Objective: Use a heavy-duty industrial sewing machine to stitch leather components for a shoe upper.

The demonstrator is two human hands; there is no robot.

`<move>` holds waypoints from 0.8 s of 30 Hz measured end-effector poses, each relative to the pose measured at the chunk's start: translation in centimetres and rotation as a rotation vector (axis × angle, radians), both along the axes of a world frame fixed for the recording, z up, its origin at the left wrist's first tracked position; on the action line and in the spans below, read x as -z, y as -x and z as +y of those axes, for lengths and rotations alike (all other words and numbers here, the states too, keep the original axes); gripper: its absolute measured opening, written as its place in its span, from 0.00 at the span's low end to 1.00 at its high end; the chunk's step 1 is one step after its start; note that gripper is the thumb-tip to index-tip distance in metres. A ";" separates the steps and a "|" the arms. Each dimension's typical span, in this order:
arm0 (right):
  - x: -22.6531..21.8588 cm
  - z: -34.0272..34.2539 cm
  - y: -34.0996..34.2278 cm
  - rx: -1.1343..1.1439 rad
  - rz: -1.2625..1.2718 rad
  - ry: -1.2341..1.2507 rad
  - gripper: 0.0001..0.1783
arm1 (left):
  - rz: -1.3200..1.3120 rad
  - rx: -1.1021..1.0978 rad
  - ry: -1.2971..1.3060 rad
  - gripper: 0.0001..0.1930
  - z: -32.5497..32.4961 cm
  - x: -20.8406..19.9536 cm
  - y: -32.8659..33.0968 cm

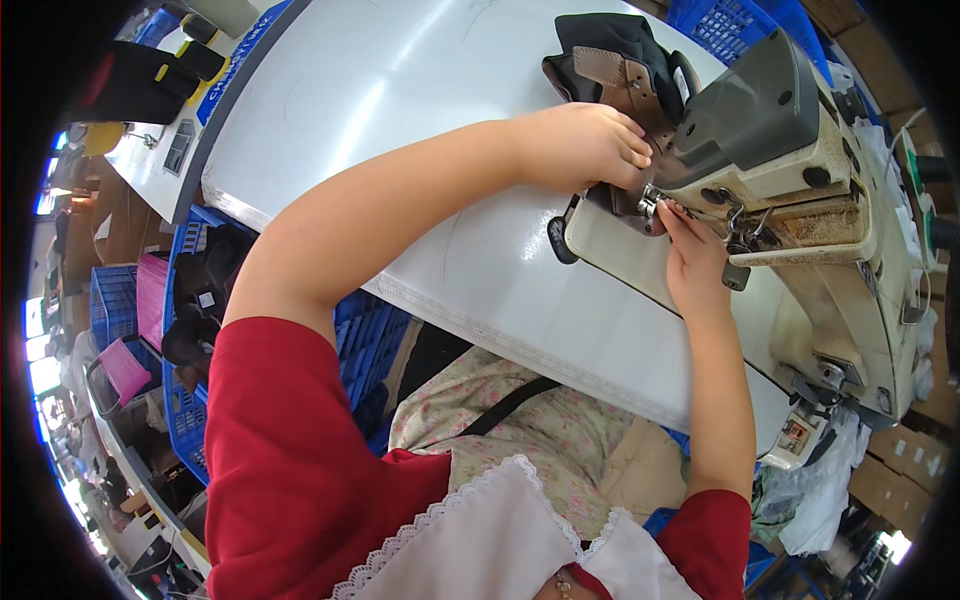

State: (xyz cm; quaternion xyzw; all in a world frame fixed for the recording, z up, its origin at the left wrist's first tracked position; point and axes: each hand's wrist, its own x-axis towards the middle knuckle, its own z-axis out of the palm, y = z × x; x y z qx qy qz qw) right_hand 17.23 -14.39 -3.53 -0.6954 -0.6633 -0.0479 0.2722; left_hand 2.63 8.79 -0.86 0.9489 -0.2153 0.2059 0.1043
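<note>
A brown leather and black fabric piece (634, 88) lies bunched on the white table at the sewing machine (790, 160). Its exact kind I cannot make out. My left hand (580, 148) is closed on the brown leather just left of the needle area, the fingers curled over it. On the near side of the metal presser foot (650, 200), my right hand (692, 255) pinches the leather edge, fingertips close to the foot. The machine head hides part of the leather and some of my right fingers.
The white table (400, 130) stretches to the left. Blue crates (185, 400) holding dark items stand beyond its left edge, and another blue crate (725, 30) is behind the machine. Cardboard boxes (910, 455) and clear plastic bags (830, 490) lie at the right.
</note>
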 end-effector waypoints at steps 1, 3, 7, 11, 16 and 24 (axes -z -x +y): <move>-0.2 -0.1 -0.1 0.001 -0.002 -0.006 0.22 | 0.002 0.014 -0.003 0.14 0.0 -0.3 -0.1; -0.4 -0.1 -0.1 -0.003 0.018 0.005 0.22 | 0.003 0.028 -0.009 0.14 0.1 -0.6 -0.2; 0.3 -0.1 -0.6 -0.015 0.008 -0.001 0.22 | -0.030 0.024 -0.052 0.15 0.3 -0.4 -0.3; 0.2 -0.2 -0.2 0.013 0.024 0.068 0.22 | -0.036 0.055 0.016 0.12 0.4 -0.2 -0.1; 0.3 -0.6 -0.4 0.016 -0.015 0.068 0.22 | -0.054 0.052 0.017 0.12 0.1 -0.3 -0.1; -0.1 -0.5 -0.1 0.039 -0.028 0.099 0.22 | -0.048 0.039 -0.033 0.14 0.1 -0.5 -0.2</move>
